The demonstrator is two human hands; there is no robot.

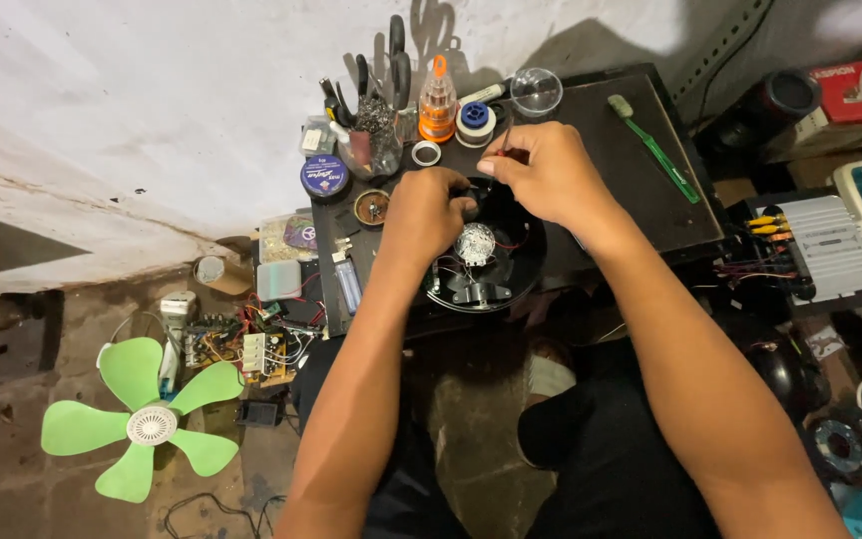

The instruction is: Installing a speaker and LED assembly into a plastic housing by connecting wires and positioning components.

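I'm steadying the round black fan housing [526,262] with my left hand [429,213]; my right hand [543,172] is pinching at its twelve o'clock rim, green fan blade [140,424] lying at eight o'clock.

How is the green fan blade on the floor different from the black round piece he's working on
The green fan blade lies on the floor, untouched; the black round housing sits on the dark table under the left hand and right hand. The blade has separate petals; the housing is a closed ring with wires inside. Both are round.
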